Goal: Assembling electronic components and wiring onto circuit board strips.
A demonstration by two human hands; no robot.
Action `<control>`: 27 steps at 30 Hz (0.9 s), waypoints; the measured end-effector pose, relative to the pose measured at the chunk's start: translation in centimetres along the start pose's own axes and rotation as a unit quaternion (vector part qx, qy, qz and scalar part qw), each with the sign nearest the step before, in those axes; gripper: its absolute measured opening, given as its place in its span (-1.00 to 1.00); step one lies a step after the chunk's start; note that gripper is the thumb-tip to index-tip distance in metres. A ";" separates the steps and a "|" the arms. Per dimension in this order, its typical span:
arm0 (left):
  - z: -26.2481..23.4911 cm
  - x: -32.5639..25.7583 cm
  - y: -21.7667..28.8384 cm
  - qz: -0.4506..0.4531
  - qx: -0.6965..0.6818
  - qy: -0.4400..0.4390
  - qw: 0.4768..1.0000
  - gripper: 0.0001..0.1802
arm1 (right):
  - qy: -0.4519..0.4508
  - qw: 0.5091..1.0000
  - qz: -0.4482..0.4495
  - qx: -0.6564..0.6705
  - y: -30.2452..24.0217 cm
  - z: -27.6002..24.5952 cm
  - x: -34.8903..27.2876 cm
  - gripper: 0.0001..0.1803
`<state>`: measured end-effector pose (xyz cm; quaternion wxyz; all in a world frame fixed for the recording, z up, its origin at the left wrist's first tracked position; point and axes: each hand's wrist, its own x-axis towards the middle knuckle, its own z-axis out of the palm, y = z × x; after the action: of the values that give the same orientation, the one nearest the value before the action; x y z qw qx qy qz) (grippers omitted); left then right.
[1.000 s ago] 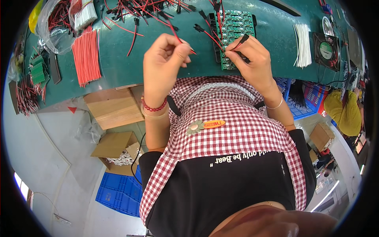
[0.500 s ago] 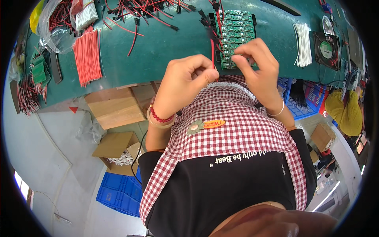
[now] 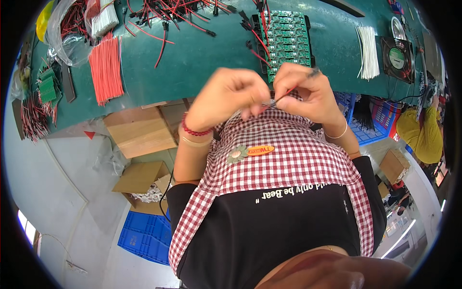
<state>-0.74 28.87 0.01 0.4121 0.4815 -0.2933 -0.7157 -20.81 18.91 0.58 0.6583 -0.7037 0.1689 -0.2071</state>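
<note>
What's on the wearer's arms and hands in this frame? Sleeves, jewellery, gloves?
Both hands are bare, no gloves. The left hand has a red bead bracelet at the wrist with a thin pale band just below it. The right hand has one thin pale bangle at the wrist. Both forearms are uncovered; no sleeves reach them.

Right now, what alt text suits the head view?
Both hands, left hand and right hand, pinch a thin red wire close to the chest, above a green bench holding a tray of circuit boards.
</note>
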 end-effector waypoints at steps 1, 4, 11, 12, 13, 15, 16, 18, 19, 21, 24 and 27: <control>-0.5 0.1 0.0 0.025 0.040 0.067 0.997 -0.81 | 0.012 1.000 -0.016 -0.024 0.4 -0.2 0.1 -0.93; -4.9 2.9 -0.6 0.256 0.544 0.385 0.700 -0.89 | 0.080 0.991 0.005 -0.107 0.8 -0.3 0.3 -0.94; -8.0 4.1 -0.2 0.302 0.688 0.371 0.546 -0.85 | 0.080 0.975 0.009 -0.208 2.3 -1.5 0.3 -0.94; -8.0 3.9 -0.3 0.310 0.677 0.372 0.554 -0.87 | 0.079 0.974 0.014 -0.211 2.3 -1.6 0.3 -0.94; -8.1 3.7 -0.4 0.317 0.666 0.373 0.563 -0.89 | 0.076 0.974 0.019 -0.214 2.0 -1.7 0.3 -0.93; -7.8 3.3 -0.7 0.338 0.598 0.397 0.609 -0.93 | 0.068 0.973 0.023 -0.221 1.6 -1.9 0.5 -0.93; -7.6 3.1 -0.9 0.349 0.539 0.418 0.643 -0.95 | 0.063 0.972 0.023 -0.225 1.5 -2.2 0.4 -0.93; -6.5 2.1 -1.0 0.361 0.427 0.442 0.701 -0.93 | 0.054 0.971 0.010 -0.233 1.6 -2.5 0.3 -0.93; -5.8 1.8 -1.2 0.373 0.318 0.445 0.749 -0.91 | 0.050 0.970 -0.003 -0.239 1.7 -2.6 0.4 -0.93; -4.5 1.2 -1.6 0.380 0.088 0.433 0.813 -0.87 | 0.043 0.968 -0.012 -0.249 1.7 -2.8 0.4 -0.92; -3.6 0.1 -1.9 0.377 0.050 0.390 0.839 -0.81 | 0.035 0.966 -0.005 -0.255 1.6 -2.9 0.4 -0.91; -2.8 -0.1 -2.4 0.376 0.030 0.375 0.847 -0.80 | 0.033 0.965 0.000 -0.260 1.6 -2.9 0.4 -0.91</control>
<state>1.14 30.07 -2.88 0.7136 0.5784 -0.2966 -0.2611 -21.95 16.11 -0.86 0.4472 -0.8434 0.2380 -0.1791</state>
